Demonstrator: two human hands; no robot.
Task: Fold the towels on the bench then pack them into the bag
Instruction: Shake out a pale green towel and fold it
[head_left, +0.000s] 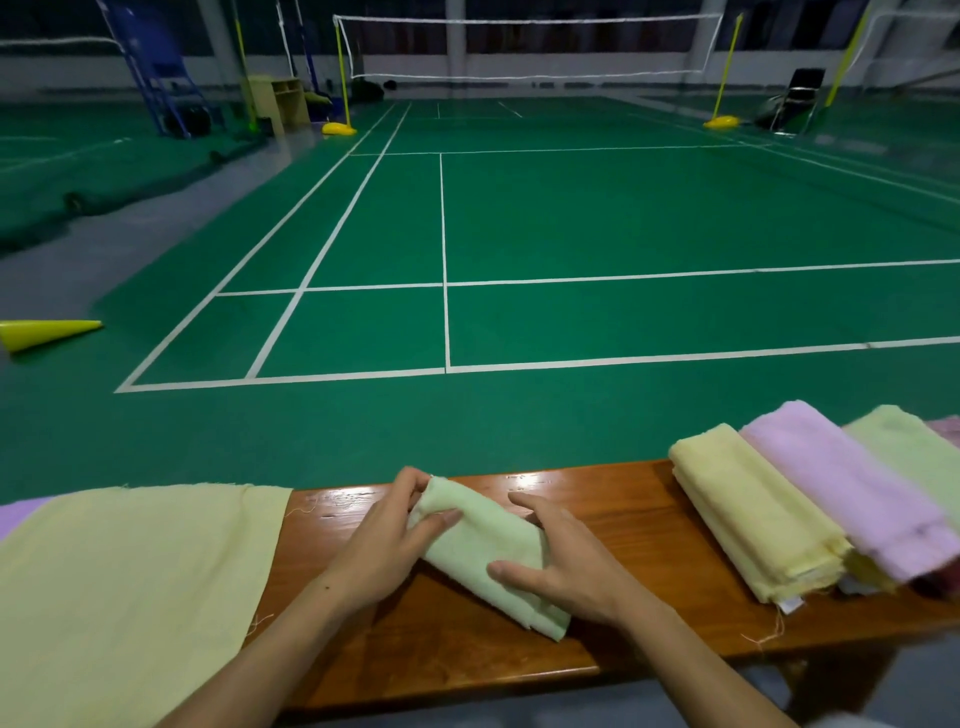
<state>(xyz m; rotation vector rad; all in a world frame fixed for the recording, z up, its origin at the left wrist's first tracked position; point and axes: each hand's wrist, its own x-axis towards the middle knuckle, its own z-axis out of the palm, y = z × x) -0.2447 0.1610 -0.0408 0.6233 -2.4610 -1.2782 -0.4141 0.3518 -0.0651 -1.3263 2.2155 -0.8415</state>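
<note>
Wooden surface (613, 499) courtside: my left hand (384, 540) pinches the folded green towel (488, 551)'s far end, right hand (561, 561) presses flat on it.

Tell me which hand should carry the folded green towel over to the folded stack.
Right, probably. The right hand already rests over the folded green towel on the side nearer the folded yellow towel and the stack. The left hand pinches the far corner and would have to cross over.

Green court floor (571, 218) with white lines, net (524, 47), yellow posts (341, 78) beyond.
</note>
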